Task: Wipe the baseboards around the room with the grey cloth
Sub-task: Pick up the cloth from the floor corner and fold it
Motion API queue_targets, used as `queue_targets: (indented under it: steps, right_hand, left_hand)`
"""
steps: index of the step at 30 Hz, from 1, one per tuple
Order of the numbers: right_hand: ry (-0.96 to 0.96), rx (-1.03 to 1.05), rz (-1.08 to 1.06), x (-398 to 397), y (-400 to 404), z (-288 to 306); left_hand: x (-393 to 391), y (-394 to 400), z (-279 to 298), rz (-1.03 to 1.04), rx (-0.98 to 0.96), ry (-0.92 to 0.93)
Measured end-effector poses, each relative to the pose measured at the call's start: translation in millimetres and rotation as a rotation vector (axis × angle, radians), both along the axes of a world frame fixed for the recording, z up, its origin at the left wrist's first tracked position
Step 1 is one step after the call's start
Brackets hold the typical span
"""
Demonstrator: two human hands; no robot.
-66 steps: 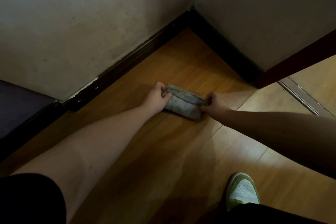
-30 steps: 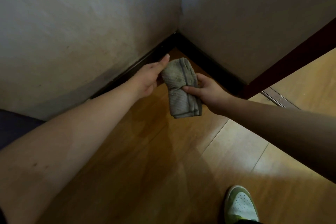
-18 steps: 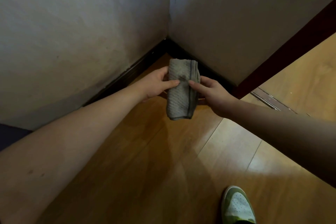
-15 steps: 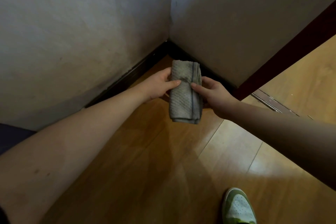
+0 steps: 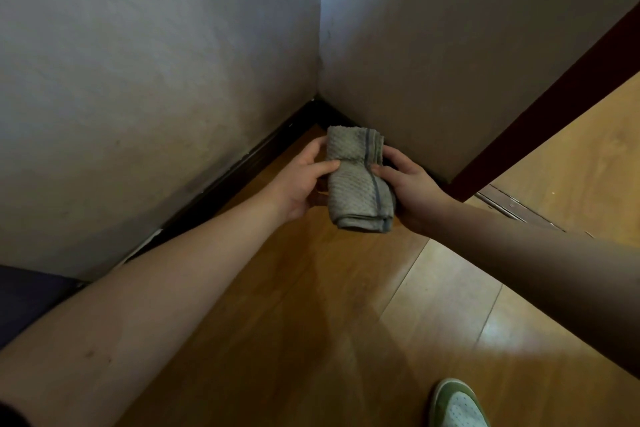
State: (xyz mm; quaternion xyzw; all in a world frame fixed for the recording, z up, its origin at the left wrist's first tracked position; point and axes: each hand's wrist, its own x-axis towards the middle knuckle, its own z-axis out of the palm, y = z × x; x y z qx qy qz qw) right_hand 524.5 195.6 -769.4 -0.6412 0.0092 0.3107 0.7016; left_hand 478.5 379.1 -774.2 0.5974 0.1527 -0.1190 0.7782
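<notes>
The grey cloth [image 5: 356, 180], folded into a thick pad with a blue stripe, hangs upright in the air in front of a room corner. My left hand [image 5: 301, 180] grips its left side with the thumb across the front. My right hand [image 5: 408, 187] holds its right side, fingers curled around the edge. A dark baseboard [image 5: 228, 173] runs along the foot of the left wall into the corner. Its continuation along the right wall is mostly hidden behind the cloth and my right hand.
White walls meet at the corner [image 5: 320, 94]. A dark red door frame [image 5: 540, 107] slants at the right, with a metal threshold strip [image 5: 512, 208] below it. The wooden floor [image 5: 311, 322] lies underneath. My green and white shoe [image 5: 457, 406] is at the bottom right.
The cloth was lifted off the floor, where both hands were folding it, and turned upright. In the last half second it has drifted slightly lower, still held by both hands.
</notes>
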Motion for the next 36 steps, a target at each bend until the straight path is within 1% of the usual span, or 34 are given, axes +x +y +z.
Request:
queue_targets:
  steps: [3, 8, 14, 17, 20, 23, 25, 30, 36]
  right_hand:
    - [0.027, 0.022, -0.010, 0, 0, 2]
    - [0.099, 0.065, 0.001, 0, 1, 3]
    - [0.136, 0.082, 0.083, 0, -3, 1]
    - [0.125, 0.106, 0.107, 0, -1, -1]
    - [0.108, 0.111, 0.097, -1, 4, -1]
    - [0.096, 0.130, 0.104, -1, 5, -3]
    - [0.094, 0.124, 0.104, -1, 6, -4]
    - [0.105, 0.123, 0.151, 4, 3, -6]
    - [0.065, 0.014, 0.227, 8, -1, -6]
  left_hand:
    - [0, -1, 1, 0.015, -0.043, -0.001]
    - [1, 0, 1, -0.010, -0.061, 0.000]
    - [-4, 2, 1, -0.061, 0.021, -0.001]
    - [-6, 4, 1, -0.072, 0.025, -0.008]
    - [-7, 6, 2, -0.076, -0.016, -0.002]
    - [-8, 10, 3, -0.124, -0.090, 0.025]
    - [-9, 11, 4, -0.130, -0.096, 0.026]
    - [-6, 13, 3, -0.085, 0.001, 0.022]
    - [-6, 17, 3, -0.156, 0.111, -0.061]
